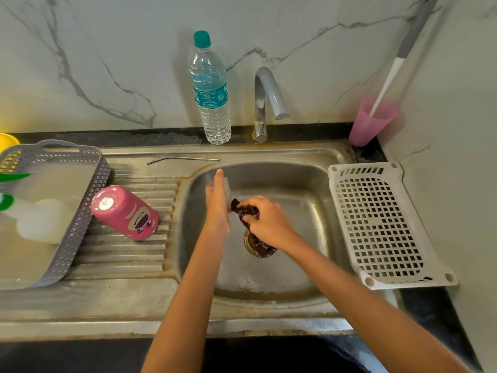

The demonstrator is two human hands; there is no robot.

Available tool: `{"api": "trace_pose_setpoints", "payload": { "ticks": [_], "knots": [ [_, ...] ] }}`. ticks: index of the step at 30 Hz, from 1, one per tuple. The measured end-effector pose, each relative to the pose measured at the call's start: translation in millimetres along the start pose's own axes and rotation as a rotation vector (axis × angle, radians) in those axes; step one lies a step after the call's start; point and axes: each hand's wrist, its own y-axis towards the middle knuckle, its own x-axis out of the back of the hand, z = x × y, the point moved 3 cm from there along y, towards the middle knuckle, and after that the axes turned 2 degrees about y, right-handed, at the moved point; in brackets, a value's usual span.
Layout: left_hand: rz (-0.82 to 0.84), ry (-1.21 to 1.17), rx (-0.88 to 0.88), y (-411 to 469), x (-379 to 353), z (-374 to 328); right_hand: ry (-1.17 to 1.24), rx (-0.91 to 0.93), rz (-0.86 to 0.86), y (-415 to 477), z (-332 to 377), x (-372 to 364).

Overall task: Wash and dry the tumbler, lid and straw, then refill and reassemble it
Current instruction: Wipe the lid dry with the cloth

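Both hands are out over the basin of the steel sink [301, 181], working close together. The left hand [217, 204] holds a pale, translucent lid [228, 187] upright above the basin, one finger stretched straight up along its edge while the rest of the hand wraps the near side (its back is turned this way, so the exact grip is hidden). The right hand [270, 222] is bunched round a dark maroon cloth [246, 211], fingers curled tight into it, and presses the wad against the lid's right side; a loose tail of the cloth hangs down below the wrist, over the drain. The pink tumbler [126, 214], with a cartoon bear face on it, stands mouth down on the ribbed drainboard [129, 257] to the left of the basin, its base with a shiny sticker turned up, just beside the grey basket [80, 211] that rests on the far left of the drainboard. The bent metal straw [185, 159] lies flat on the sink's back ledge, well apart from the tumbler. Behind it a clear water bottle [212, 95] with a teal cap stands against the marble wall, next to the grey tap [265, 98]. On the right a white perforated tray [376, 224] lies on the counter, and a pink cup [368, 125] in the corner holds a long white-and-grey handle [387, 84].
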Motion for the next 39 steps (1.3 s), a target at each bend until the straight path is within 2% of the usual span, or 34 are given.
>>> {"api": "trace_pose_setpoints", "payload": {
  "ticks": [6,8,12,21,25,28,31,32,35,39],
  "knots": [
    [-0.444,0.555,-0.584,26,45,-50,0.069,-0.084,0.028,-2,-14,-6],
    [-0.537,0.716,-0.604,43,61,-56,0.084,-0.077,0.028,-1,-14,-5],
    [-0.603,0.870,-0.478,72,78,-62,0.106,-0.052,0.027,0,-14,-2],
    [-0.553,0.983,-0.303,109,96,-75,0.203,-0.066,-0.003,3,-25,3],
    [-0.560,1.113,-0.337,109,94,-70,0.254,-0.099,-0.011,7,-28,3],
    [-0.607,1.261,-0.492,103,88,-73,0.275,-0.125,0.003,8,-31,1],
    [-0.464,1.318,-0.822,107,71,-80,0.294,-0.156,0.013,11,-32,-4],
    [-0.404,1.347,-0.884,111,65,-81,0.299,-0.164,0.014,13,-32,-6],
    [-0.286,1.416,-0.954,118,51,-82,0.318,-0.174,0.020,16,-30,-10],
    [-0.243,1.527,-1.003,123,43,-90,0.325,-0.172,0.017,19,-30,-10]
  ]
}}
